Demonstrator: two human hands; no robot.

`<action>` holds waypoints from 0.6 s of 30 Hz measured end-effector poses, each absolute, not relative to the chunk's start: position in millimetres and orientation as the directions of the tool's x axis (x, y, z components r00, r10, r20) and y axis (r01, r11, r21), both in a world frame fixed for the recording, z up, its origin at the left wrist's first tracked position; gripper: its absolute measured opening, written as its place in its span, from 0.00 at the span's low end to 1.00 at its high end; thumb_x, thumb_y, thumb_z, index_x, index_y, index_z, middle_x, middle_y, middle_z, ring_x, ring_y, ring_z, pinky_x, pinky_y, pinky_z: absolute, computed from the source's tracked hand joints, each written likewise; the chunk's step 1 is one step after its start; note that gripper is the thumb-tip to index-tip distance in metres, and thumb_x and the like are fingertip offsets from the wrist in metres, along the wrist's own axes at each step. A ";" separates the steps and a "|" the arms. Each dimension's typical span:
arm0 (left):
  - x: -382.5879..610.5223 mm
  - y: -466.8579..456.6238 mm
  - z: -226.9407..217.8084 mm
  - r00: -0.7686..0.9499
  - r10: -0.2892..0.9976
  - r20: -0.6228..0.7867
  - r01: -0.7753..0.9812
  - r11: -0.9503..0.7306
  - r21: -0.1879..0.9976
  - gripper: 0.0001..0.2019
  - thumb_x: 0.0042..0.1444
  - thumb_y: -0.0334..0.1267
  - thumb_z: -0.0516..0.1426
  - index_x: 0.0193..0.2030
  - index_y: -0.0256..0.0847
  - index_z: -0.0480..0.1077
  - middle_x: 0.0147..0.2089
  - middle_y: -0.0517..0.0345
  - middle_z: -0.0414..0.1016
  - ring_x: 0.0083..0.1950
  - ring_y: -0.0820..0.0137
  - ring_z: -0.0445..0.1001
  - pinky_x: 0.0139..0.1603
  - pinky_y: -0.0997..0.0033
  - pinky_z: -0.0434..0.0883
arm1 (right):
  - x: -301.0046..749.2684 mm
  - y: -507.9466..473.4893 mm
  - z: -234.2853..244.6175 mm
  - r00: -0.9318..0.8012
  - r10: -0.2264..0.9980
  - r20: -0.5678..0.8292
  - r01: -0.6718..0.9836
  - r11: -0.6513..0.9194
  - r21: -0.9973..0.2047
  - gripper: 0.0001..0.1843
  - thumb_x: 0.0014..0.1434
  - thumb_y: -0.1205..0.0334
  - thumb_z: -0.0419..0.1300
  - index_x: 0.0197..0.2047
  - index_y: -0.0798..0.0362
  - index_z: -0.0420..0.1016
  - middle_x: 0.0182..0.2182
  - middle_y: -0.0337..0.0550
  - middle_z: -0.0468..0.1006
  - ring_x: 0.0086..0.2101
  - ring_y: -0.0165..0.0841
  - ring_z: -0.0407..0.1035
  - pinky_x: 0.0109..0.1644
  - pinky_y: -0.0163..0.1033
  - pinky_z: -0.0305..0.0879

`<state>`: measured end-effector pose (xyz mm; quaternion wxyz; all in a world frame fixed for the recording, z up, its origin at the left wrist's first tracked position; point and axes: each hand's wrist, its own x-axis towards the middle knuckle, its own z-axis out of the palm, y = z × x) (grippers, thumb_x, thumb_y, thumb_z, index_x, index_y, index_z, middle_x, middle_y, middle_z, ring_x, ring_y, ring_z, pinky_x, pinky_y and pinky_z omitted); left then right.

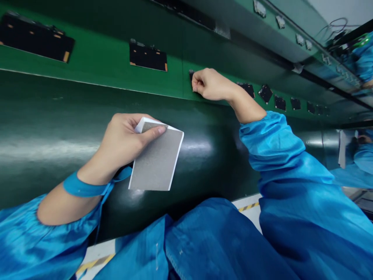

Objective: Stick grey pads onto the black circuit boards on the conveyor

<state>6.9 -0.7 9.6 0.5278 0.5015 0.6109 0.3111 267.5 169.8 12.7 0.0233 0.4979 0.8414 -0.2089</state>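
My left hand (125,136) holds a grey sheet with white edges (157,159) between the thumb on top and fingers beneath, over the dark green bench. A blue wrist band circles that wrist. My right hand (208,83) is closed in a pinch above a dark circuit board (190,74) on the bright green strip, covering most of it. Whatever sits between those fingertips is too small or hidden to name. Left of it on the strip lies another black board with copper-coloured patches (148,56).
A larger-looking black board (35,37) lies at the far left of the green strip (99,64). Several more boards (265,94) run along it to the right. Small white pieces (259,8) sit on an upper ledge. Other people in blue sleeves (364,58) are at the right edge.
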 end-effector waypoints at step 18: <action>5.4 -4.8 -0.1 -0.031 0.963 -0.269 0.347 0.263 0.900 0.18 0.51 0.49 0.70 0.40 0.36 0.85 0.30 0.58 0.81 0.30 0.71 0.73 0.31 0.74 0.69 | 259.3 160.8 35.5 -0.243 0.877 -0.415 0.940 0.319 0.123 0.07 0.59 0.72 0.64 0.42 0.61 0.80 0.46 0.62 0.84 0.48 0.50 0.79 0.49 0.47 0.74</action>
